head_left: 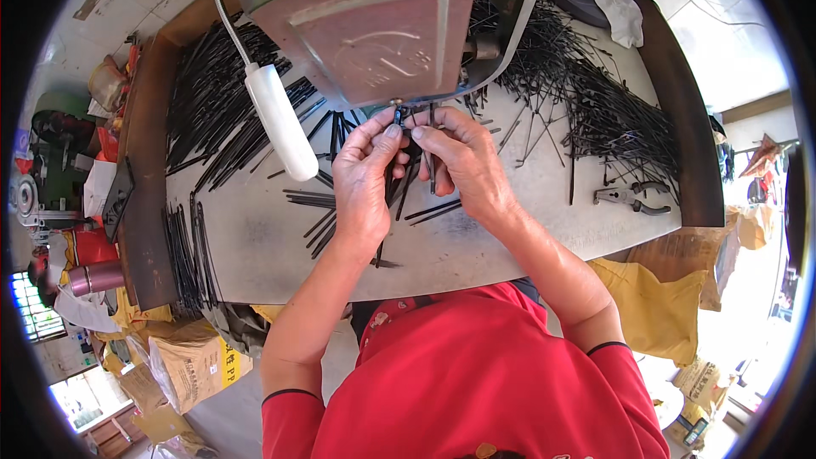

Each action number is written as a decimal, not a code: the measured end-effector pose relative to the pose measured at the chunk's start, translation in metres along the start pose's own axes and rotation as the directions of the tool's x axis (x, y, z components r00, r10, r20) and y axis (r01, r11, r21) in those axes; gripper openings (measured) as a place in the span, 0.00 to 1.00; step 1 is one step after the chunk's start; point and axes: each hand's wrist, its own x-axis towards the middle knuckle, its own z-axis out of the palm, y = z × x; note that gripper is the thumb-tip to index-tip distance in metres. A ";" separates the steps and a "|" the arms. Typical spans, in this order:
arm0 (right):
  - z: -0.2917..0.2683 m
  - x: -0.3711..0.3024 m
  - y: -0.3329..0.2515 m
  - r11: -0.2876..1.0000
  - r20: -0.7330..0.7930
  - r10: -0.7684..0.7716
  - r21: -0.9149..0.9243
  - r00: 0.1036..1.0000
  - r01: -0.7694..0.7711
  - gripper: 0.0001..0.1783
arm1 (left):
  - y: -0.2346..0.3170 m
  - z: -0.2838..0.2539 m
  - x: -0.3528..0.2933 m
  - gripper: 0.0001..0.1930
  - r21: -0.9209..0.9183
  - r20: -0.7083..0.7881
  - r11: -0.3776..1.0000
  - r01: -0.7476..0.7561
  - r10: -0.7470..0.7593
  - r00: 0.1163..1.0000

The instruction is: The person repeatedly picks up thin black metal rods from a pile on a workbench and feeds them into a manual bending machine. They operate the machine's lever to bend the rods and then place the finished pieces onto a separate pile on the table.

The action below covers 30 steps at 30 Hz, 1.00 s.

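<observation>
My left hand (364, 180) is closed, its thumb and forefinger pinching a dark, thin strip (398, 116) just under the front of a machine head (365, 42). Beside it, my right hand (473, 161) is closed round another slim black rod (432, 177) that points down toward me. The fingertips of both hands nearly meet. What the upper ends of the pieces touch under the machine is hidden. Several loose black rods (321, 225) lie on the pale worktable (510, 242) below and beside my hands.
Long black rods (217, 110) are heaped at the left; a tangle of thin rods with fittings (612, 119) fills the right. A white lamp (285, 127) hangs on a cable left of the machine. Pliers (633, 196) lie at right. Raised brown edges (680, 110) border the table.
</observation>
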 end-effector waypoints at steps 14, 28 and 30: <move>0.009 -0.003 0.012 0.969 -0.097 -0.172 -0.198 0.980 0.151 0.11 | -0.013 0.012 -0.003 0.16 -0.154 -0.043 0.987 -0.046 0.040 0.998; -0.003 0.008 -0.003 0.944 -0.003 -0.068 -0.323 0.998 0.063 0.10 | 0.009 0.004 0.005 0.15 0.053 0.029 0.996 0.072 -0.074 0.997; -0.010 0.018 -0.014 0.929 0.065 0.006 -0.369 0.998 0.019 0.10 | 0.022 0.000 0.012 0.14 0.058 0.070 0.984 0.169 -0.173 0.982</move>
